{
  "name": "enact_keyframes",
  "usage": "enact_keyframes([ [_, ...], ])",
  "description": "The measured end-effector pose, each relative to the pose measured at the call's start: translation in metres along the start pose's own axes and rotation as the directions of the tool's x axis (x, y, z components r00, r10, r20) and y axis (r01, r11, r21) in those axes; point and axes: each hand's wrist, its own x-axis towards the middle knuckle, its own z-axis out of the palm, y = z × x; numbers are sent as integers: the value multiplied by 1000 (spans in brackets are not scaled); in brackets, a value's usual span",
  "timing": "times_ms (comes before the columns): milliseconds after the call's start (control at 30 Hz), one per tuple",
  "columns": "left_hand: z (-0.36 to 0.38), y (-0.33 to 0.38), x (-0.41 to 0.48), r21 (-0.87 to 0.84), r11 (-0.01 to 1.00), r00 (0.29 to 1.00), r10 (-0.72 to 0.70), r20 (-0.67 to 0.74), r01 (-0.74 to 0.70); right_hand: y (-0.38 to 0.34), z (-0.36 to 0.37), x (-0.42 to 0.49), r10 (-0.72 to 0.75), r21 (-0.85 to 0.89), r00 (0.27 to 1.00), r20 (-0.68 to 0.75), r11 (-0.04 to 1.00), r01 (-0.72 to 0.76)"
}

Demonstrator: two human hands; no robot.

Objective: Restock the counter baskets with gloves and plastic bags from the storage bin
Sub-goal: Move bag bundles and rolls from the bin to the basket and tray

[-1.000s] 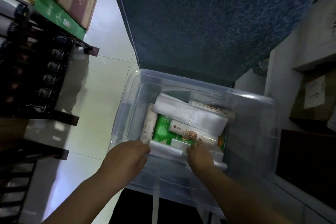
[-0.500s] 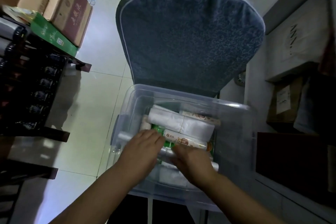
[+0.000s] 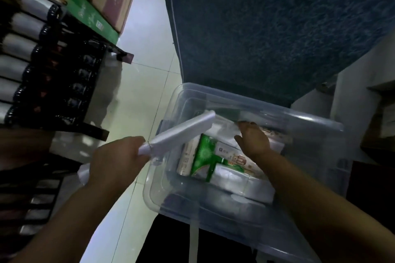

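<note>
My view is dim and a bit blurry, the floor (image 3: 136, 96) shines pale, the rack (image 3: 42, 70) sits in dark shadow, and the edges bend.

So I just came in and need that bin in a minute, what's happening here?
A person is picking supplies out of the clear storage bin, which sits in front of a blue chair. The left hand grips a white roll, apparently plastic bags, lifted over the bin's left edge. The right hand is open, reaching among the packs left inside, including a green packet. No counter baskets are in view.
</note>
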Motion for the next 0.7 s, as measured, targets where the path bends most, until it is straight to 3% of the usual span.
enact_keyframes([
  [100, 4, -4, -4, -30, 996, 997, -79, -15, 79, -4, 16, 29, 94, -15, 993, 75, 996, -93],
  [267, 5, -2, -4, -67, 986, 988, -154, -6, 153, -6, 21, 30, 34, -287, 999, 32, 958, -23],
  [433, -5, -8, -6, -126, 971, 980, -200, 18, 201, -1, 20, 9, 93, -453, 994, 60, 890, -56],
  [533, -12, -9, -12, -144, 983, 992, -122, -27, 117, -3, 16, -21, 98, -350, 994, 39, 934, -79],
  [700, -36, -7, -19, -188, 976, 994, -111, -4, 108, -21, -9, -86, 99, -157, 980, -171, 979, -127],
])
